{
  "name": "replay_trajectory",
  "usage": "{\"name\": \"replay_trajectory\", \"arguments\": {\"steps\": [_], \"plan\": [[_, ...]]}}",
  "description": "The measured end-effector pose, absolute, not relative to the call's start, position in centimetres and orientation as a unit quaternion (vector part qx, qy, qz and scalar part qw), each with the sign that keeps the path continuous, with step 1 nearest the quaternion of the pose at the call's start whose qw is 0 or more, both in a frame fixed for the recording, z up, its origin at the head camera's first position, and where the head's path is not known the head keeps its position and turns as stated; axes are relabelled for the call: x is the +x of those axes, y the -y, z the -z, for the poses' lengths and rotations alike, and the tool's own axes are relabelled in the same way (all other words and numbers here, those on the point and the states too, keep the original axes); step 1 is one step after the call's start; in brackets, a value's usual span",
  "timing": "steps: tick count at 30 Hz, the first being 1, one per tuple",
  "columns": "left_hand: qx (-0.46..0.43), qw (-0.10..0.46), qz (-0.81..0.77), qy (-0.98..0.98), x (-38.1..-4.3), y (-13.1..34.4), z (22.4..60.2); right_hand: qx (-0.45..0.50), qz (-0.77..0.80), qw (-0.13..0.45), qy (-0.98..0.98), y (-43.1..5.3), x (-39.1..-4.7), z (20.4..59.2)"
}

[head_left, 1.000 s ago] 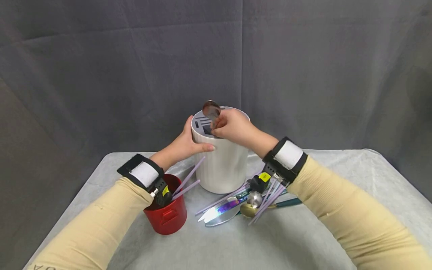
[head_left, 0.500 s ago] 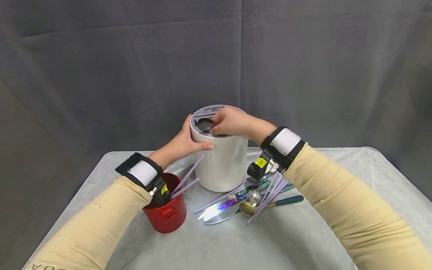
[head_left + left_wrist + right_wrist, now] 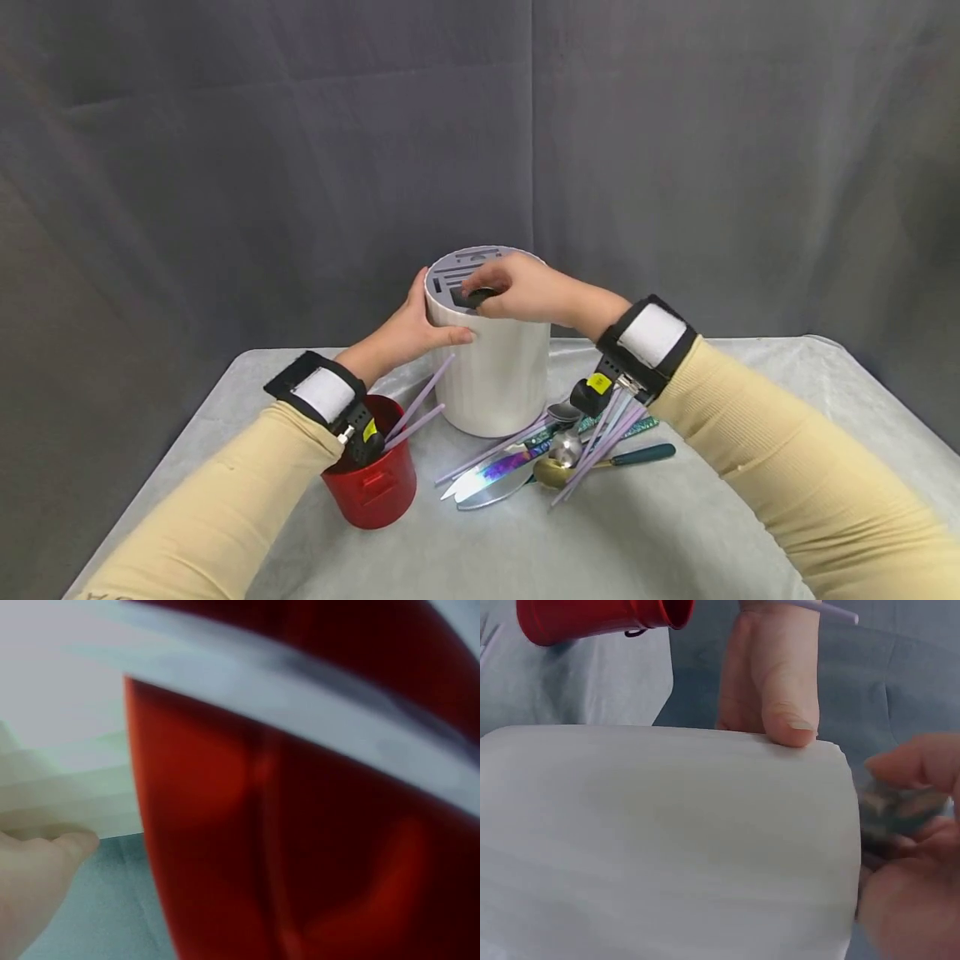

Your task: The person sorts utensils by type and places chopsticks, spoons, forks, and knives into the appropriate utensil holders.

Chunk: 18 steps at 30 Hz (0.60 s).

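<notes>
A white ribbed utensil holder [image 3: 491,375] stands upright, its grey slotted lid [image 3: 457,268] on top. My left hand [image 3: 408,329] grips its left side near the rim, thumb across the front; the fingers behind are mostly hidden. At the lid's front opening my right hand [image 3: 532,287] pinches a metal spoon [image 3: 482,296] by its bowl end. The spoon's handle is out of sight. Blurred in the right wrist view, the spoon [image 3: 896,810] shows between thumb and fingers. In the left wrist view only my left thumb [image 3: 75,844] shows clearly against the holder.
Below my left wrist stands a red pot [image 3: 375,492] with lilac straws [image 3: 423,387] leaning out. In front of the holder lies a heap: knives [image 3: 487,475], a gold spoon [image 3: 553,473] with a green handle, a round silver spoon [image 3: 566,448], more straws [image 3: 607,437].
The spoon, whose bowl stood above the lid a second ago, has gone down to lid level and shifted right, into my right fingers. My left hand keeps its place on the holder.
</notes>
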<state>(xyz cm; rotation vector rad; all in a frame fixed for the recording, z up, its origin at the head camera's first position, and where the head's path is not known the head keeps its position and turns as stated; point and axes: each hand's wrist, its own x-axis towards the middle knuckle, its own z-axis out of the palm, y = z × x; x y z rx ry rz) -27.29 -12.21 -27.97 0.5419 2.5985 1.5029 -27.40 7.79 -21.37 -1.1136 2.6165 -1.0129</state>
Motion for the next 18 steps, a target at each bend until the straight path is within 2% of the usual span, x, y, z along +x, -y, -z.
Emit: {"name": "replay_trajectory", "arguments": {"steps": [5, 10, 12, 15, 18], "plan": [[0.175, 0.039, -0.489, -0.854, -27.3, 12.1, 28.2, -0.383, 0.442, -0.001, -0.811, -10.3, -26.1, 22.1], [0.179, 0.026, -0.494, -0.850, -27.3, 12.3, 28.1, -0.330, 0.540, -0.128, -0.764, -13.7, -25.6, 23.6], [0.178, 0.025, -0.493, -0.851, -27.3, 12.3, 27.9, -0.297, 0.556, -0.159, -0.760, -15.1, -25.6, 24.7], [0.177, 0.024, -0.490, -0.853, -27.3, 12.5, 27.8, -0.259, 0.548, -0.143, -0.782, -17.2, -26.1, 26.9], [0.178, 0.023, -0.492, -0.852, -27.4, 12.5, 27.7, -0.234, 0.483, -0.080, -0.840, -18.7, -26.8, 29.5]]}}
